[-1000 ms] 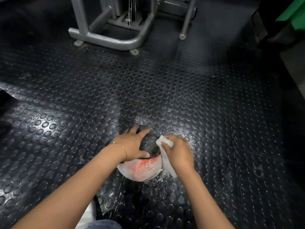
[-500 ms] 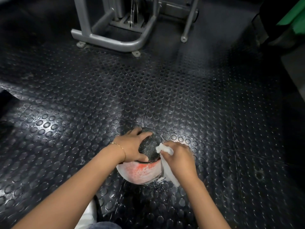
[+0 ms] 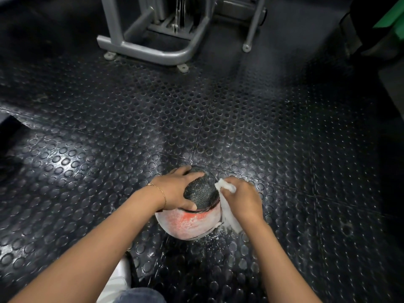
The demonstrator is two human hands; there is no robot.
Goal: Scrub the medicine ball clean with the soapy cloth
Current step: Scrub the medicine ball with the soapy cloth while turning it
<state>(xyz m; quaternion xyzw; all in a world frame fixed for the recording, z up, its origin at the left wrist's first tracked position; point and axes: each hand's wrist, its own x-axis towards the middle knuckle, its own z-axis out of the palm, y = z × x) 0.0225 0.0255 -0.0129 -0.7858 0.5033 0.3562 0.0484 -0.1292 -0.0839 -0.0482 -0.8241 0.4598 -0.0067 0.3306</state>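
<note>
Left hand (image 3: 178, 189): your palm lies flat over the ball (image 3: 190, 215), fingers spread across its far left side and thumb stretched along the seam where the black, textured upper panel meets the pale lower one. The hand presses on the ball rather than closing around it. A thin gold bracelet (image 3: 158, 190) circles the wrist.

Right hand (image 3: 242, 200): your fingers are curled tight around the cloth (image 3: 227, 209), pressing it against the ball's right flank. One white bunch of cloth pokes out above the knuckles; a longer tail hangs down past the wrist toward the floor (image 3: 284, 149).

Ball: it sits on the floor directly below you, between both hands. Its lower panel shows red through a whitish film of suds, densest at the edges. White flecks dot the floor just right of and below the ball.

Floor: dark rubber mat with raised round studs, glossy where light falls near the ball.

Background: the grey tubular base of a gym machine (image 3: 157, 51) stands at the top, well apart from the ball. A green object (image 3: 391, 20) shows at the upper right corner.

Foreground: a white shoe (image 3: 118, 278) and a patch of blue denim (image 3: 140, 296) appear at the bottom edge, under your left forearm.
</note>
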